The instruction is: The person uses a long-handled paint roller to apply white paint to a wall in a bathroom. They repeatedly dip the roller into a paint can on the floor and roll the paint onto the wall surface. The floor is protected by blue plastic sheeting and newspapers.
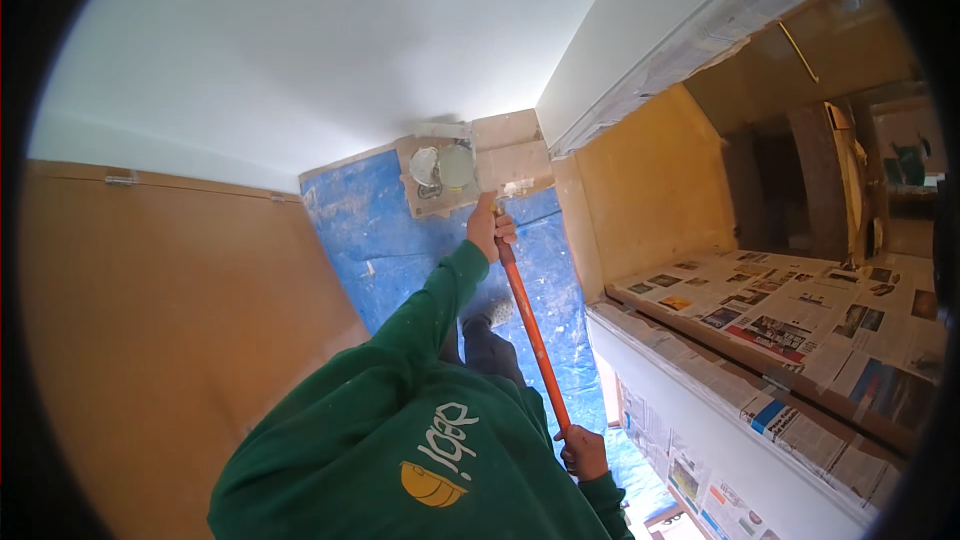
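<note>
Seen from the head camera: a long orange pole (530, 325) running from near right to far centre, gripped at both ends. Left hand (488, 227), on a green-sleeved arm stretched far forward, with fingers (506, 233) wrapped tight around the far end of the pole, close to the paint roller head (512, 187) pressed at the white wall (300, 50). Right hand (583, 452), near and low, fingers closed around the near end of the pole. Far below, a blue floor sheet (370, 230) with a brown cardboard piece (470, 165) carrying two round lidded tubs (440, 166). On the left, a tall brown panel (150, 320). On the right, a wooden shelf unit (650, 190) covered in spread newspaper sheets (790, 325). A grey shoe (498, 312) standing on the blue sheet, just left of the pole.
</note>
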### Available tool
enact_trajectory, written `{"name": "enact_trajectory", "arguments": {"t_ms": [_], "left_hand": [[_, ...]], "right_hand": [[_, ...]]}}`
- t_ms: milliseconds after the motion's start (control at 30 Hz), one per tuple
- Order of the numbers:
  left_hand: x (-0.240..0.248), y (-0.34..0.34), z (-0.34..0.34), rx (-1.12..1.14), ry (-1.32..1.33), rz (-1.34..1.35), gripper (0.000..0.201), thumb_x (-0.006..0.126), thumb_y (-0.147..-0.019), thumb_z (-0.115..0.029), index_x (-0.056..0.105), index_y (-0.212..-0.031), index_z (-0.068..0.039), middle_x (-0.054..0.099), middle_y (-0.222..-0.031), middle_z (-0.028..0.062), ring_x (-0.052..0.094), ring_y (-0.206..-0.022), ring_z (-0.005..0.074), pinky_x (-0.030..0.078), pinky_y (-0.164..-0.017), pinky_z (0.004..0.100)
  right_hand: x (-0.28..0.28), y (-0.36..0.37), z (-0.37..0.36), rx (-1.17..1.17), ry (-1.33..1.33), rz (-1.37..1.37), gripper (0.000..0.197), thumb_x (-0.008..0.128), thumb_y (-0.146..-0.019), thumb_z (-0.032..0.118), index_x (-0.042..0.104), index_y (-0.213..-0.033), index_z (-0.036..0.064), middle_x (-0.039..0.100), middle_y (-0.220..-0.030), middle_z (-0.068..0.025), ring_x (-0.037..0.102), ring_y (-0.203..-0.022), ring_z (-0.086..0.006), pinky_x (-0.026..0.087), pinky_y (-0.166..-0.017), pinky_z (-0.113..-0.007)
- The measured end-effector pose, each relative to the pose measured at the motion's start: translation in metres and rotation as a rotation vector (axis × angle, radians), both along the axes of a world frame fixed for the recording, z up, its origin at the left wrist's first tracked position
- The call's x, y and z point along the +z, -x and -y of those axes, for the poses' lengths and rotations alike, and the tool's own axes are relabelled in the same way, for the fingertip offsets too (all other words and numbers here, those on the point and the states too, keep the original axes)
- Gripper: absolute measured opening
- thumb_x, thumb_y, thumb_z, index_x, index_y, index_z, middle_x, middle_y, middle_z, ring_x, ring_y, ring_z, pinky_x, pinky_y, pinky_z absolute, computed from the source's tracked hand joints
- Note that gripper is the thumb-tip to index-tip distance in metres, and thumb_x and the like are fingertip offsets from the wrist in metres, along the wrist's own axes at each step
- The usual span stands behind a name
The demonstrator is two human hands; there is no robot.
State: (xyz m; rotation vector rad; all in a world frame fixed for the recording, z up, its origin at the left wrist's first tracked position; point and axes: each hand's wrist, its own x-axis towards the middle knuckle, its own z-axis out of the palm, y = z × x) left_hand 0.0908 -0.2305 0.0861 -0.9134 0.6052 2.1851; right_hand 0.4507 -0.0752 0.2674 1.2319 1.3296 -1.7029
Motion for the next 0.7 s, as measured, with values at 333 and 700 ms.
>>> {"name": "enact_trajectory", "arguments": {"t_ms": [333,700], "left_hand": [[-0.115,0.013,0.054,-0.380,0.314,-0.050,0.040,0.058,-0.083,-0.046,0.050,-0.088,-0.007,0.055,-0.064,0.0063,0.055,-0.051,0.0203,0.044,-0.046,0.0324],[-0.225,-0.120,0.299,-1.558,1.239,-0.779,0.040,0.067,-0.073,-0.028,0.059,-0.108,-0.013,0.066,-0.071,0.0099,0.064,-0.058,0.0242,0.051,-0.053,0.0371]], "right_hand": [[0.042,-0.040,-0.020,0.626,-0.805,-0.063,0.030,0.060,-0.082,0.030,0.062,-0.102,0.0082,0.059,-0.063,-0.0100,0.060,-0.058,-0.0223,0.048,-0.055,-0.034],[-0.064,0.071,0.019,0.897,-1.103,0.023,0.028,0.050,-0.083,0.033,0.059,-0.101,0.0140,0.063,-0.076,-0.0183,0.060,-0.072,-0.0391,0.046,-0.066,-0.050]]}}
